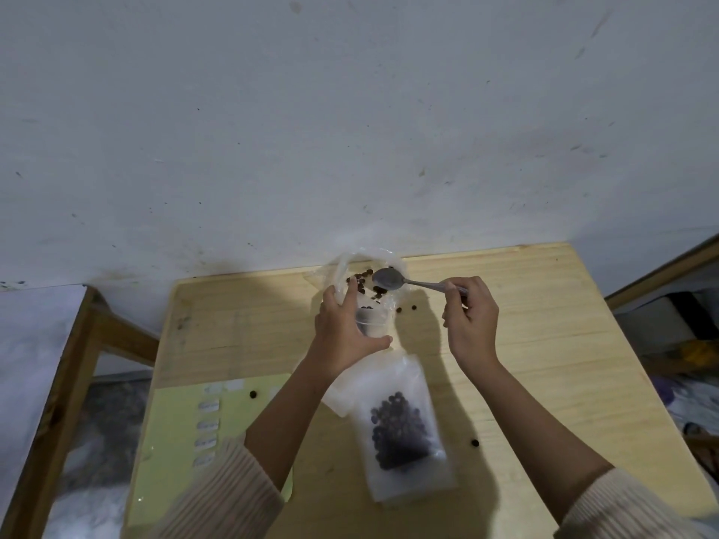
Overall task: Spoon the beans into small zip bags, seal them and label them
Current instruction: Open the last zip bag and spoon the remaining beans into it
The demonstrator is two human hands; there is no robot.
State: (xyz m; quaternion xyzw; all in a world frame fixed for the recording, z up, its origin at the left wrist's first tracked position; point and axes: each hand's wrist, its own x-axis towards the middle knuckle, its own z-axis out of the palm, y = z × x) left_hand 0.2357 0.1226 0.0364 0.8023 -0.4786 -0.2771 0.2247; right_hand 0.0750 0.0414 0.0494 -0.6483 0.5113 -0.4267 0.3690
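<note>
Labels (207, 424) on a pale sheet lie far left on my table (544, 344). Next right, my left hand (346, 328) is curled round a small zip bag (371, 324), holding it just in front of the clear supply bag (365, 274) of beans at the table's far edge. A filled bag (400, 433) lies flat nearer me, between my forearms. The spoon (389, 280) sits nearly level, long axis left-right: bowl over the supply bag's mouth, handle pinched in my right hand (469, 320). The bowl looks empty, so I judge a scoop comes next, then a short carry toward me and leftward into the held bag.
</note>
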